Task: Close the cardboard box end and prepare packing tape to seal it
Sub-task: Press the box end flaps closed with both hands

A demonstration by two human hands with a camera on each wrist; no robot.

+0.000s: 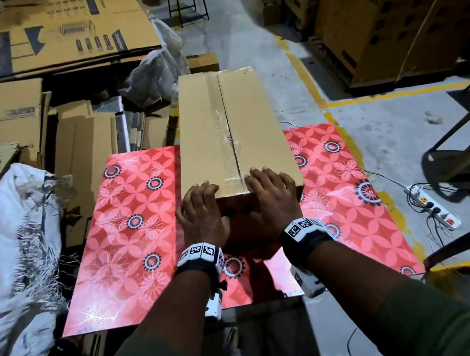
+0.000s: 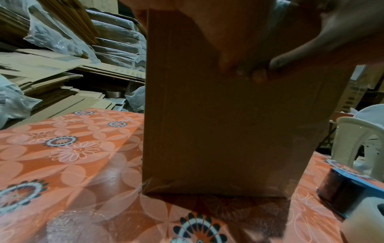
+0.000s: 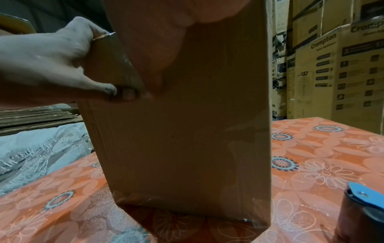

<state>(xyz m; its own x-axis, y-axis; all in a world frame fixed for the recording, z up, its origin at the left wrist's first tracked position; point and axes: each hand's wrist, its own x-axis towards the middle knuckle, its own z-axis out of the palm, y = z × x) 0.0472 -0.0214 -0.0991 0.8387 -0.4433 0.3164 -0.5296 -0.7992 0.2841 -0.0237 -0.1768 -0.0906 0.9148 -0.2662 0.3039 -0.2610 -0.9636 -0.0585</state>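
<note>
So the long cardboard box (image 1: pixel 232 134) is lying lengthwise on a table with a red floral cover (image 1: pixel 130 226), its far end sticking out past the table's back edge, and clear tape is already running along the top seam. The person is holding the near end with both hands: the left hand (image 1: pixel 202 211) is draped over the near-left top corner with fingers lying fairly flat on top and the thumb pressing against the end face, and the right hand (image 1: pixel 274 196) is doing the same on the near-right corner (thumbs nearly meeting on the end face in the wrist views). Neither hand is really curling around anything, just pressing flat on cardboard. The end face is looking closed, with some clear film showing at its bottom edge. A packing tape dispenser (image 2: pixel 351 192) with a blue frame and a dark roll is sitting on the table just to the right of the box's near end, not being touched. Flattened cartons (image 1: pixel 48 35) and a white sack (image 1: pixel 8 262) are piled off to the left.
</note>
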